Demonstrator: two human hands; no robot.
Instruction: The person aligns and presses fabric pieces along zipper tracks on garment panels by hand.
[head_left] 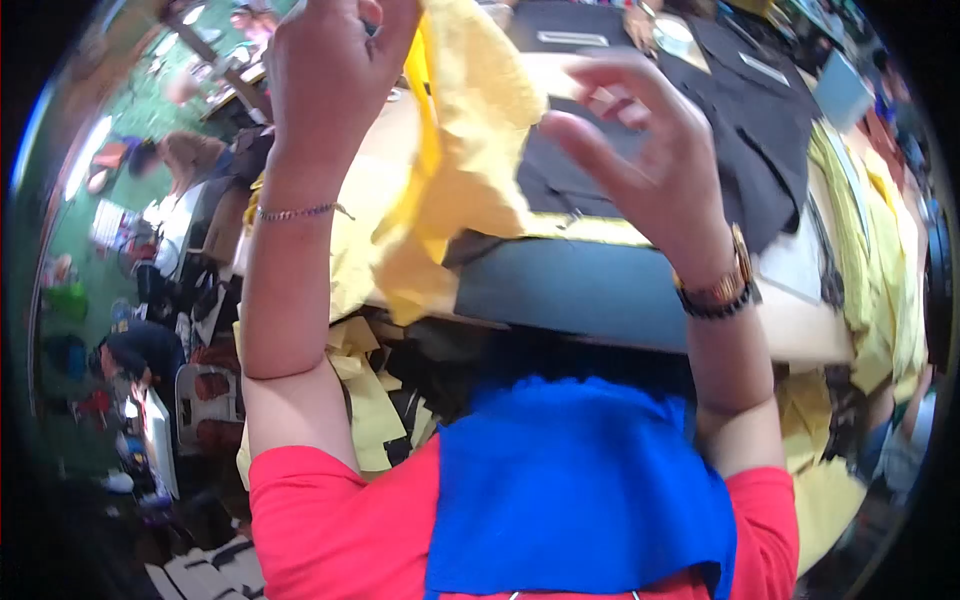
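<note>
My left hand [335, 75] is raised at the top left, closed on a piece of yellow fabric [470, 130]. The cloth hangs down in loose folds past the table's front edge, with a brighter yellow strip along its side. My right hand [650, 160] is held over the table, palm turned inward, its fingers curved and apart with nothing between them; they are slightly blurred. Below and behind it lies dark fabric [735, 120], and a yellow strip [585, 228] runs along the near side. A blue-grey board or panel [570, 290] lies at the table's front edge.
More yellow fabric [880, 260] hangs over the table's right side. Yellow scraps [365, 400] lie below at the left. A white cup-like object [672, 38] stands at the back near another person's hand. At left, people [145, 350] work among tables.
</note>
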